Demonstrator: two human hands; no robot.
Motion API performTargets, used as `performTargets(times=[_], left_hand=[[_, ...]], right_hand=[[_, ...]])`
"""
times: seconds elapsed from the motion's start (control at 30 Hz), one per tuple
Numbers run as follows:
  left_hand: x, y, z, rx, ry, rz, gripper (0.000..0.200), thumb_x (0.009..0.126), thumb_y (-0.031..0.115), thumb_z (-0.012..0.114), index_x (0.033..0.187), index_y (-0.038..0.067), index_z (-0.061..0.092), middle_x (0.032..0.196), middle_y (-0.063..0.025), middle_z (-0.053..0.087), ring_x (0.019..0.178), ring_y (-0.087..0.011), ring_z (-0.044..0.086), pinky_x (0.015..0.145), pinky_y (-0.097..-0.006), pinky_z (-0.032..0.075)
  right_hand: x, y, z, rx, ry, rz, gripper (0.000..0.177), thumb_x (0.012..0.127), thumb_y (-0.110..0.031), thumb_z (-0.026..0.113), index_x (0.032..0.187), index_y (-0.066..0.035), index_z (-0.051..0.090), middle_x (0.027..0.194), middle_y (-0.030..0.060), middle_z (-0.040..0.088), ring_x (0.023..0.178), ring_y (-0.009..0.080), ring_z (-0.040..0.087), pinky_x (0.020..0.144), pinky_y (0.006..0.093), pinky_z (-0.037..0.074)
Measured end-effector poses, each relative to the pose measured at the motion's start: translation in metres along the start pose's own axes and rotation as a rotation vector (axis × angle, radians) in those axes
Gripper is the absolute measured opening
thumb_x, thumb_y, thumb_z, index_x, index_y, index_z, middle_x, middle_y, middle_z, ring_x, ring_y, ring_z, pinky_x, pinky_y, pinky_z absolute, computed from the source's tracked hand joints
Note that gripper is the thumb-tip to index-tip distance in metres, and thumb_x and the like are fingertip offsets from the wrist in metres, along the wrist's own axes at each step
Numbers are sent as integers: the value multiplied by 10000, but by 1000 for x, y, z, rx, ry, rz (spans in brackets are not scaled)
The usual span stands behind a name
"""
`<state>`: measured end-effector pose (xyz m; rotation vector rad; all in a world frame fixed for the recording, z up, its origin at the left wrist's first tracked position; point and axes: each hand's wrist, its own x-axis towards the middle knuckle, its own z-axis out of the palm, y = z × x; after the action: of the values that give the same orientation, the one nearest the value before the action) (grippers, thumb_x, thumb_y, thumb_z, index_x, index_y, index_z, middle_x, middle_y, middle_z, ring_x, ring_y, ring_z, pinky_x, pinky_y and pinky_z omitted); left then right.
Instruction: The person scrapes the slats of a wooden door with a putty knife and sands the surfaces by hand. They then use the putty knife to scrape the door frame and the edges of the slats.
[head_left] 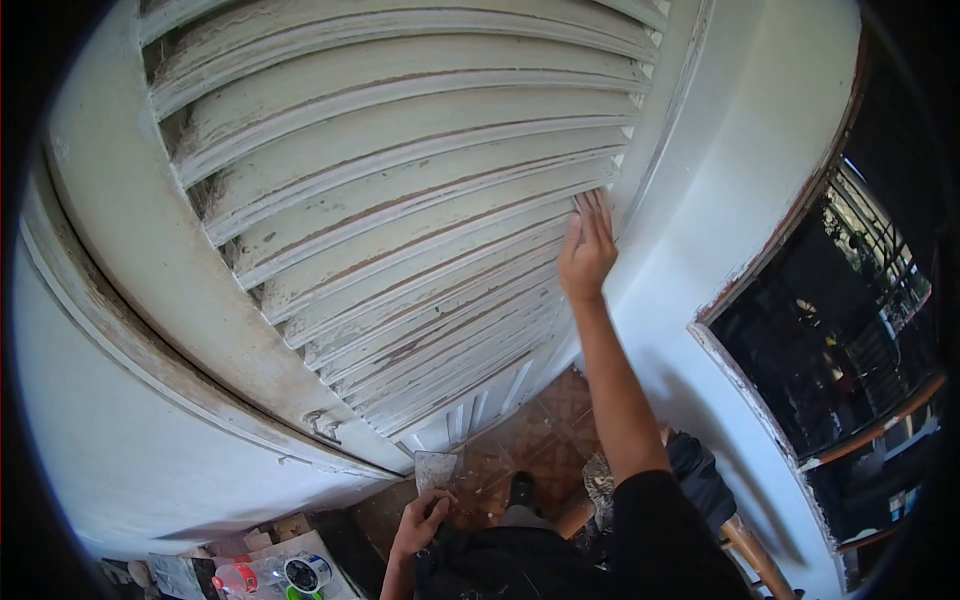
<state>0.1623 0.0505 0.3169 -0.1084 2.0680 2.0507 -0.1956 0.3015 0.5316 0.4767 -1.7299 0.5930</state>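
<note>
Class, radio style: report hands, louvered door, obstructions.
Right hand raised at louvered door, grip unclear. Left hand low by flat plate. Door paint chipped. Red-capped bottle lower left, apart from both hands.

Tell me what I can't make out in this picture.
All in the head view:
What the right hand may hold: hidden by the hand itself.
Whether the left hand holds the pale flat piece: too small to tell.
Top of the door: cut off by the upper edge.
Lettering on the round tub: too small.
</note>
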Motion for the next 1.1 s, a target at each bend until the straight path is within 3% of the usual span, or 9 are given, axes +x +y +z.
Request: performTargets(times=[0.07, 0.13, 0.4, 0.5, 0.6, 0.63, 0.73, 0.87, 1.1], left_hand=[[8, 3, 2, -33, 0, 14, 190, 994, 157, 584, 1065, -1, 661, 905, -26, 677, 845, -82, 588, 750, -254, 487], [13, 3, 6, -56, 3, 24, 187, 997, 165, 605, 1076, 4, 659, 896, -37, 673, 800, -91, 592, 729, -252, 492], [18, 2, -2, 7, 0, 93, 180, 999, 150, 590, 1066, 2, 667, 918, -36, 679, 861, -92, 597, 770, -259, 488], [18, -6, -6, -3, -6, 81, 185, 1001, 154, 587, 1067, 0, 666, 930, -38, 684, 879, -95, 600, 787, -260, 488], [10, -3, -10, -7, -38, 46, 198, 1005, 168, 584, 1071, -2, 661, 923, -37, 686, 846, -91, 603, 747, -249, 490], [10, 3, -13, -1, -41, 49, 204, 1008, 176, 581, 1073, -2, 659, 910, -34, 687, 808, -83, 604, 698, -239, 492], [4, 10, -15, -58, -23, -87, 203, 1010, 182, 576, 1050, -4, 646, 749, 19, 587, 679, -44, 516, 600, -223, 414], [4, 4, -15, -89, -22, -63, 195, 1010, 177, 577, 1046, -1, 647, 751, 16, 587, 674, -47, 513, 604, -224, 420], [-3, 2, -12, -2, -64, 78, 192, 1012, 176, 580, 1071, 8, 652, 780, 29, 594, 694, -44, 515, 616, -224, 417]], right_hand=[[-8, -37, 12, 108, 118, 123, 298, 977, -72, 490, 1200, 50, 645, 1250, 253, 635, 1224, 448, 570, 1042, 476, 449], [-10, -80, -1, 193, -37, -183, 277, 925, -130, 588, 1156, -4, 677, 1181, 208, 672, 1156, 408, 627, 989, 462, 502], [-2, -6, 7, -34, 125, 86, 301, 972, -116, 520, 1197, 27, 661, 1259, 183, 660, 1223, 398, 589, 991, 475, 489], [-13, -59, 1, 65, -17, -121, 296, 951, -69, 518, 1192, 25, 662, 1276, 201, 645, 1234, 399, 581, 1004, 508, 455], [-6, -6, -10, 23, -87, -201, 301, 945, -70, 539, 1203, 31, 656, 1273, 197, 647, 1245, 387, 574, 1011, 484, 459], [-2, 5, -8, 78, -29, 1, 295, 952, -81, 548, 1204, 33, 652, 1270, 195, 648, 1260, 380, 565, 1028, 444, 462], [3, 4, -9, -46, 50, 49, 312, 961, -96, 551, 1233, 27, 640, 1289, 192, 639, 1271, 370, 560, 1033, 415, 470], [-11, -54, -19, 123, -139, -147, 287, 975, -95, 527, 1201, 23, 658, 1322, 175, 624, 1299, 359, 540, 1030, 422, 480], [1, -29, -6, 3, 100, 102, 272, 976, -75, 524, 1184, 44, 652, 1296, 186, 635, 1281, 391, 547, 1060, 439, 454]])
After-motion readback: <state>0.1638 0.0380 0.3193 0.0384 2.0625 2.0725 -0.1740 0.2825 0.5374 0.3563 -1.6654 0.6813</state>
